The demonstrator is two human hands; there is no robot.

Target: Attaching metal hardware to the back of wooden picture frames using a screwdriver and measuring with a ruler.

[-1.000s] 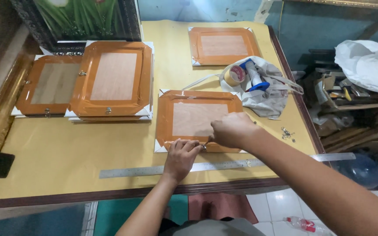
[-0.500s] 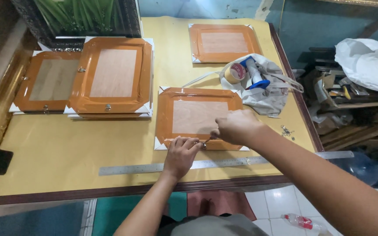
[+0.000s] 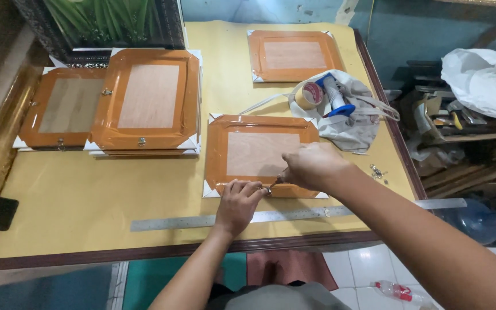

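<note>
One orange-taped frame back [image 3: 259, 155], face-down, flat.

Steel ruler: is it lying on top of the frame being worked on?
No, the steel ruler lies on the table in front of the frame, nearer the person.

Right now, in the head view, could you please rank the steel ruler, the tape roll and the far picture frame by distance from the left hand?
From the left hand:
1. Steel ruler, lying along the table's near edge, passing just beside the hand.
2. Tape roll, on the grey cloth, up and to the right.
3. Far picture frame, at the table's far side, beyond the tape.
</note>
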